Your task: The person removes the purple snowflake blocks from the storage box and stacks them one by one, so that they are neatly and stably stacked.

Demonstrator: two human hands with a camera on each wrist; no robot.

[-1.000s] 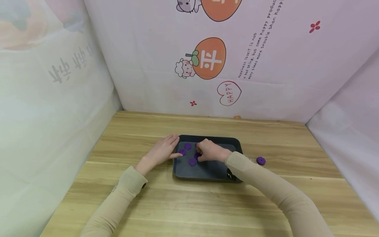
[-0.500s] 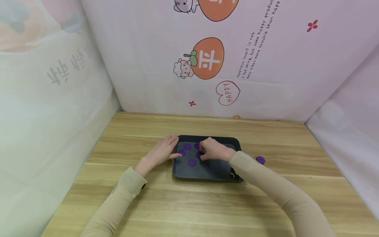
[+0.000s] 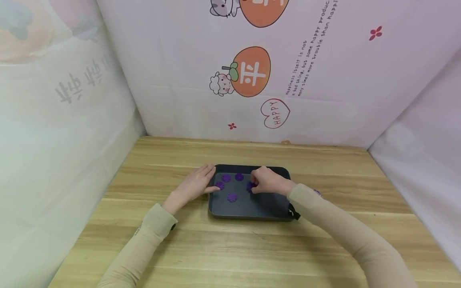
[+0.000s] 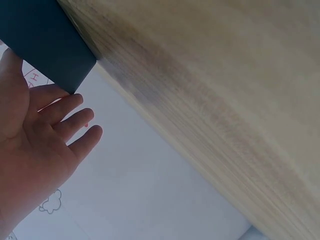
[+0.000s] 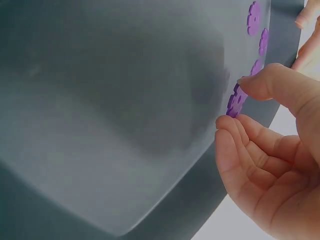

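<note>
A dark rectangular baking tray (image 3: 266,208) lies on the wooden table. My right hand (image 3: 269,182) is over its middle, pinching a purple notched disc (image 5: 236,101) between thumb and fingertips; the disc stands tilted close to the tray floor. My left hand (image 3: 192,184) rests at the tray's far left corner, fingers fairly straight outside the wall and thumb across the left rim. Several similar flat discs lie inside toward the left: one purple disc (image 3: 232,197) nearer me, another purple disc (image 3: 239,177) farther back, others near the left thumb.
Another purple disc (image 3: 317,192) lies on the table (image 3: 216,256) right of the tray, mostly hidden by my right sleeve (image 3: 338,220). A black strap (image 3: 294,212) hangs from the right wrist by the tray's near right corner. A printed cloth (image 3: 187,80) stands behind the table.
My right hand has moved right across the tray with the pinched disc, away from the other discs, uncovering the one at the back. The left hand stays at the corner.
</note>
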